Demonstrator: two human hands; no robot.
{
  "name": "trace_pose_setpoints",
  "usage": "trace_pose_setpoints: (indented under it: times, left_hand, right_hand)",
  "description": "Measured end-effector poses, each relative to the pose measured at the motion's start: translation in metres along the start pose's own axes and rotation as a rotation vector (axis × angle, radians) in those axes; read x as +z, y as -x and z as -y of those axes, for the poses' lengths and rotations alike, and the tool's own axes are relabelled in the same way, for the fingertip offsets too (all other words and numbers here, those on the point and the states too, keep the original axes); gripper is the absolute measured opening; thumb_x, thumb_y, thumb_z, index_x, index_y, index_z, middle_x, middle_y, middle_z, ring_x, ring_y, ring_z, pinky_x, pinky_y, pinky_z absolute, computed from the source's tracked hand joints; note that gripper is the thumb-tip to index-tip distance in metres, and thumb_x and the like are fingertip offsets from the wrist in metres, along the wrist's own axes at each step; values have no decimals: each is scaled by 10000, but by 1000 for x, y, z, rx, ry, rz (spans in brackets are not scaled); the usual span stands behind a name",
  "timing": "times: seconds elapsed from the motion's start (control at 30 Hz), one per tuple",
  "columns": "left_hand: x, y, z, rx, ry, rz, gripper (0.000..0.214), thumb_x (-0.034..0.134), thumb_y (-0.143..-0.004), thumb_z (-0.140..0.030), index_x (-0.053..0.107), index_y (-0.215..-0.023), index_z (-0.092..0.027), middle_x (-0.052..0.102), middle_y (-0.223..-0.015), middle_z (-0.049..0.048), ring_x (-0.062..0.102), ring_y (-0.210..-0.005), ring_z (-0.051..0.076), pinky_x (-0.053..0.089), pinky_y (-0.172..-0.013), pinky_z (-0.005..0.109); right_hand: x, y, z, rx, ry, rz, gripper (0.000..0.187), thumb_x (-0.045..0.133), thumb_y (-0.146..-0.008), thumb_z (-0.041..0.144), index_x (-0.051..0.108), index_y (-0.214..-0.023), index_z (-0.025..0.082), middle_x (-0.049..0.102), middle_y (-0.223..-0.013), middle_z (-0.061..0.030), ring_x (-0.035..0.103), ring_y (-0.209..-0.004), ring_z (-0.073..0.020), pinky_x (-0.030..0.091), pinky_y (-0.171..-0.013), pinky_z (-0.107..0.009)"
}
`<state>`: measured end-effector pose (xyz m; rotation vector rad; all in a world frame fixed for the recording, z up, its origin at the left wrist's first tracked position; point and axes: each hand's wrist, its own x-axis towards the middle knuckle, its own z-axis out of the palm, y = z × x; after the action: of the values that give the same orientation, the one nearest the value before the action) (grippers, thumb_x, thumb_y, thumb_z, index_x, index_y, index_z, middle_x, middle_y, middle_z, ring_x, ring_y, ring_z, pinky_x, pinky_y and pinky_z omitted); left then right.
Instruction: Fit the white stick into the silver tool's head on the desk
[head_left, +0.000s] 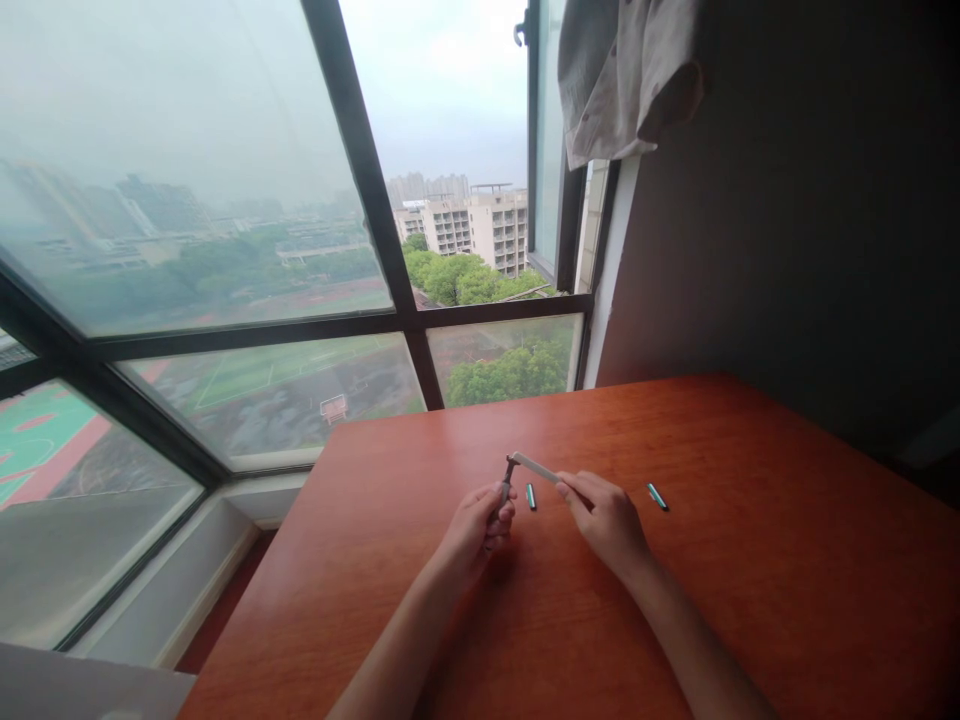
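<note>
Head view, seated person at a table by a window. The left hand [480,525] is curled closed, its fingertips pinching the dark lower end of a slender angled tool [534,466]. The right hand [607,520] grips the tool's pale, flat arm at the opposite end, between thumb and forefinger. The tool thus spans the gap between the two hands, raised just above the tabletop, with its bend close above the left fingertips. What kind of tool it is cannot be told at this size.

A small teal-tipped cylinder [531,496] lies on the reddish wooden table [750,560] between the hands, just beyond the left thumb. A second teal-tipped cylinder [658,496] lies near the right hand on its outer side, apart from it. Beyond both hands stands the window [225,200]. A pale cloth [630,70] hangs high above the right hand.
</note>
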<state>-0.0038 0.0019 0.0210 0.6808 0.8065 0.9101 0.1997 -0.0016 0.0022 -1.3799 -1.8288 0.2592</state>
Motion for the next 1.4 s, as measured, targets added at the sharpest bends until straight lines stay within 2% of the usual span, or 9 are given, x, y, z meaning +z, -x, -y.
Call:
trace_pose_setpoints:
  times: [0.1,0.27,0.47,0.63,0.8,0.9,1.07,1.23,1.4]
  left_hand:
    - [0,0,0,-1,5,0,321,678,-732,-397,536,-852,-135,398,-574,-70,211,-411,8,85,-374,135]
    - [-3,-2,1,-6,12,13,323,683,-729,-395,536,-859,-138,392,-572,-75,194,-409,8,81,-374,136]
    - [-1,-2,2,27,0,16,315,683,-736,-403,543,-844,-142,396,-576,-69,227,-421,17,103,-390,143]
    - [0,-5,4,161,-92,-52,358,690,-720,-458,582,-856,-146,464,-614,-34,360,-488,53,244,-457,169]
    - [-7,-10,5,333,-321,-92,357,645,-767,-459,636,-934,-143,499,-656,-7,397,-575,89,284,-529,198]
    - [-13,-11,3,390,-445,-111,365,605,-793,-467,650,-972,-151,509,-680,3,411,-612,112,303,-557,215]
    - [-15,-9,-1,438,-555,-149,366,573,-805,-477,670,-936,-150,513,-678,5,421,-634,130,324,-590,233]
    - [-10,-5,-2,449,-547,-113,345,542,-830,-460,662,-868,-139,498,-662,5,414,-620,125,324,-584,233]
    - [-11,-6,-3,452,-556,-137,345,537,-833,-457,663,-878,-139,506,-654,7,432,-624,131,330,-585,235]
  right_hand:
    - [0,-1,-1,11,-29,-35,295,432,-921,344,692,-971,216,674,-789,-62,634,-724,-192,457,-676,-258]
    - [0,0,2,-27,-57,29,284,442,-916,333,695,-966,212,666,-761,-57,626,-712,-191,458,-661,-257]
    - [2,-1,-1,7,-53,-2,291,437,-914,330,696,-972,210,684,-815,-68,635,-748,-198,467,-702,-267]
    - [-3,-4,3,31,-212,-23,300,436,-917,331,692,-938,175,683,-819,-77,628,-761,-203,466,-691,-271]
    - [-7,-4,12,26,-300,62,318,431,-923,344,689,-861,170,604,-653,-27,571,-620,-166,417,-583,-249]
    - [-9,-4,14,13,-316,108,338,427,-926,354,689,-831,163,591,-648,-23,551,-606,-155,392,-562,-243]
    - [-11,-3,15,-17,-331,149,325,439,-924,353,704,-912,164,606,-681,-29,538,-615,-151,379,-564,-242]
    - [-11,-3,16,-61,-299,171,307,449,-919,333,708,-889,170,591,-658,-23,517,-595,-144,363,-560,-241]
    - [-12,-3,16,-56,-318,150,321,442,-923,344,703,-880,162,595,-664,-26,522,-597,-144,371,-559,-241]
